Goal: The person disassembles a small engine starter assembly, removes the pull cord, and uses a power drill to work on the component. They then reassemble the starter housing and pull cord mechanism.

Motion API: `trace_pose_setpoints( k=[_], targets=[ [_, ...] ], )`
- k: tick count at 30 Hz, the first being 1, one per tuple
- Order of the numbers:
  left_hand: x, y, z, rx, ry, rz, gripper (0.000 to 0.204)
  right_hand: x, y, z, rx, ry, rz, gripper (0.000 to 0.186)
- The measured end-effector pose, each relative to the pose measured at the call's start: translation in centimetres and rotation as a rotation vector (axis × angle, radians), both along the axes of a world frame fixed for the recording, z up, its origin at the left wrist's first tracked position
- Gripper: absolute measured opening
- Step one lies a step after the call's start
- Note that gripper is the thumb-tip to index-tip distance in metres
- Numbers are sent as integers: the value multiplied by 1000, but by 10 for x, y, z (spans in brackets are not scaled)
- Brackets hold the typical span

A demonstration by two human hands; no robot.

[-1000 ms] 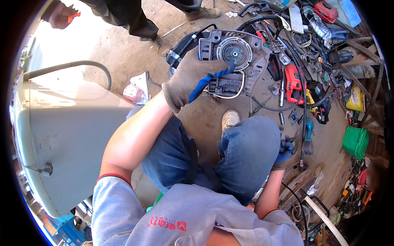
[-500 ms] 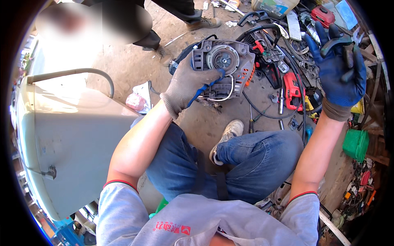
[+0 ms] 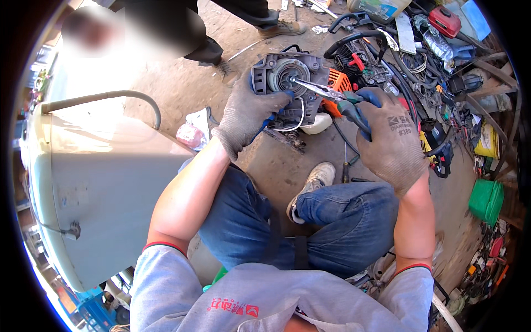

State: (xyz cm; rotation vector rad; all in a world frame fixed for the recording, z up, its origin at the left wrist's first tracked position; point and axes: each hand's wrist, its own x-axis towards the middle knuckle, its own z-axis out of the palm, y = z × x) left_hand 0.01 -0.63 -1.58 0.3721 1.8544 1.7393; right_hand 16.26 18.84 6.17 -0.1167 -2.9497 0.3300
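Pliers (image 3: 325, 91) of shiny metal with dark green handles are in the right hand (image 3: 390, 135), whose gloved fingers are closed around them; their tip is at the round centre of the grey flat housing (image 3: 313, 72), which the gloved left hand (image 3: 249, 110) grips at its left edge, above the brown floor (image 3: 166, 77)

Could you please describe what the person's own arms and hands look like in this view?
The left hand and right hand wear grey-brown knit work gloves with blue on the palm side and ribbed cuffs. Dark printed markings show on the right glove's back. The forearms are bare; short light-grey sleeves end in red-and-dark trim.
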Motion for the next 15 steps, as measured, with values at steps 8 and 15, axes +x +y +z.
trace_pose_setpoints(
  k=[8, 15],
  targets=[
    [5, 14, -2, -99, 136, -44, 44, 0, -5, -9, 240, -10, 13, 22],
    [7, 18, -12, -31, 185, -63, 59, -1, -6, -13, 238, -73, 15, 20]
  ],
)
